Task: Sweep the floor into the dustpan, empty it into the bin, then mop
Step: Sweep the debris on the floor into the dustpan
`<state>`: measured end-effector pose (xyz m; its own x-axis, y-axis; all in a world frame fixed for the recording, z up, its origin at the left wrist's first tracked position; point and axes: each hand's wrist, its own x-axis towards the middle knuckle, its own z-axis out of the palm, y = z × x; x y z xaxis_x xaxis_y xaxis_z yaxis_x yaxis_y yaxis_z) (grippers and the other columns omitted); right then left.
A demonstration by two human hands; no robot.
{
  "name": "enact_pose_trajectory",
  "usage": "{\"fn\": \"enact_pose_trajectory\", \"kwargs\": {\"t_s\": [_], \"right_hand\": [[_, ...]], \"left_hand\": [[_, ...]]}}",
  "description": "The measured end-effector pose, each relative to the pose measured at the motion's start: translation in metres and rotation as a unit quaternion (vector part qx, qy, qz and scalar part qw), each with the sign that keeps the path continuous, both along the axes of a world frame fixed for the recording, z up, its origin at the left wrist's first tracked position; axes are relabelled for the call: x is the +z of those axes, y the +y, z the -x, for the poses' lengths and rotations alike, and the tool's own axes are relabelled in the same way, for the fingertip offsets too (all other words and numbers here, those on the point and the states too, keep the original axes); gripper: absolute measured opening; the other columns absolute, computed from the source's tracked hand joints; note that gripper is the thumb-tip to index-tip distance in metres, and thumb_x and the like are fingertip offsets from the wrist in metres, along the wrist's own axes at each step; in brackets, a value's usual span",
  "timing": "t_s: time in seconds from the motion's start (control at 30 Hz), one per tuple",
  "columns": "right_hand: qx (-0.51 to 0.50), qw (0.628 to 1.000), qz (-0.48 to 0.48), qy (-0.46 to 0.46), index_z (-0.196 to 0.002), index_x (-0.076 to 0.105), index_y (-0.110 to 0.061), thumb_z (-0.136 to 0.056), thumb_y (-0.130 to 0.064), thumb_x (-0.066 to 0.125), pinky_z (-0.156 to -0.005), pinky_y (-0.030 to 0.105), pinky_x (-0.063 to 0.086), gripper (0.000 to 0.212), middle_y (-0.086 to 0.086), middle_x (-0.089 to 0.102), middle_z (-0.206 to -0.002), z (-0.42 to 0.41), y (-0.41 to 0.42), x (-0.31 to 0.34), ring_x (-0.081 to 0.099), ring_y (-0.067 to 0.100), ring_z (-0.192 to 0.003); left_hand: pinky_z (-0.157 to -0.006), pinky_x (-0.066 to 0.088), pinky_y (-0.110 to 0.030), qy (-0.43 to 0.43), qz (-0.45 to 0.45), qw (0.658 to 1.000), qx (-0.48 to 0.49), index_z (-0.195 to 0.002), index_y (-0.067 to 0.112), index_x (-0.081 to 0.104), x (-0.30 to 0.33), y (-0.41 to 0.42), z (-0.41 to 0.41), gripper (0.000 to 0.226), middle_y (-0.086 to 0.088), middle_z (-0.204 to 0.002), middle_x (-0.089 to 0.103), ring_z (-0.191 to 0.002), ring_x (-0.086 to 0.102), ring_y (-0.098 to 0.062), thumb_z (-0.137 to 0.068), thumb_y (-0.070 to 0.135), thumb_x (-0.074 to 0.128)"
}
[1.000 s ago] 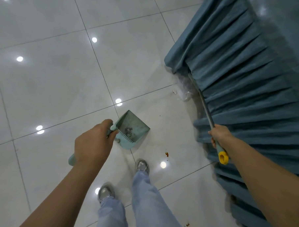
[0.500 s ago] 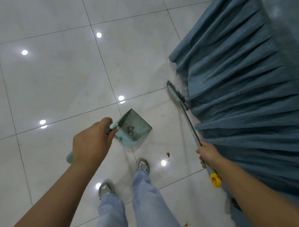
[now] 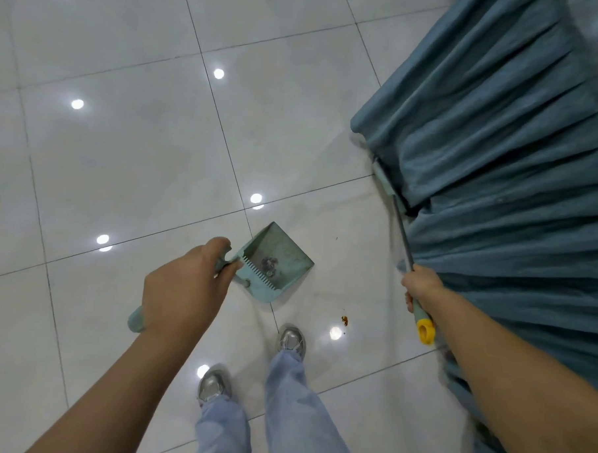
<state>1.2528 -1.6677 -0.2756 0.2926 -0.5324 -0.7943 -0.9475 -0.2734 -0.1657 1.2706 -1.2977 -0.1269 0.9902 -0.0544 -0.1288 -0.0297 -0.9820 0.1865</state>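
Note:
My left hand (image 3: pixel 187 286) grips the handle of a pale green dustpan (image 3: pixel 285 254), held just above the white tiled floor (image 3: pixel 133 158) in front of my feet. Grey dust and small bits lie inside the pan behind its comb teeth. My right hand (image 3: pixel 419 286) grips the broom (image 3: pixel 402 235) near its yellow-capped handle end. The broom's green head (image 3: pixel 383 178) lies at the hem of the blue pleated cloth, with its bristles partly hidden under it. A small reddish-brown crumb (image 3: pixel 344 320) lies on the tile between pan and broom.
A blue pleated table skirt (image 3: pixel 493 166) fills the right side, hanging to the floor. My two feet in silver shoes (image 3: pixel 290 339) stand just below the dustpan. Glossy tiles with light reflections spread to the left and ahead.
The broom head was pulled out from under the cloth, then pushed back toward its hem. My right hand moved down and left, then up again. The dustpan stayed roughly in place.

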Motion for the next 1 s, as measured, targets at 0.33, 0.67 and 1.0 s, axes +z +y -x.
{"fn": "enact_pose_trajectory", "kwargs": {"t_s": [0.33, 0.67, 1.0], "right_hand": [[0.051, 0.998, -0.012, 0.024, -0.147, 0.033, -0.019, -0.091, -0.004, 0.036, -0.042, 0.025, 0.041, 0.058, 0.014, 0.053, -0.088, 0.071, 0.014, 0.024, 0.047, 0.023, -0.052], [0.052, 0.995, -0.070, 0.047, -0.150, 0.027, -0.031, -0.091, -0.007, 0.034, -0.045, 0.024, 0.043, 0.064, 0.012, 0.058, -0.105, 0.169, 0.087, 0.065, 0.049, 0.020, -0.057], [0.045, 0.999, -0.021, 0.013, -0.149, 0.029, -0.034, -0.095, -0.011, 0.040, -0.043, 0.025, 0.043, 0.059, 0.009, 0.054, -0.100, 0.154, 0.060, 0.079, 0.050, 0.019, -0.060]], "left_hand": [[-0.050, 0.036, -0.025, 0.023, 0.001, 1.000, 0.009, -0.103, 0.026, 0.060, 0.006, -0.003, 0.005, 0.025, 0.002, -0.087, 0.071, -0.067, 0.064, -0.024, -0.088, 0.046, 0.058], [-0.064, 0.050, -0.036, 0.036, 0.028, 0.999, 0.009, -0.104, 0.028, 0.056, 0.001, 0.007, 0.026, 0.024, 0.002, -0.090, 0.068, -0.078, 0.064, -0.028, -0.090, 0.048, 0.054], [-0.059, 0.045, -0.032, 0.035, 0.026, 0.999, -0.004, -0.105, 0.025, 0.056, 0.000, 0.010, 0.028, 0.025, 0.000, -0.090, 0.069, -0.077, 0.063, -0.029, -0.091, 0.046, 0.055]]}}
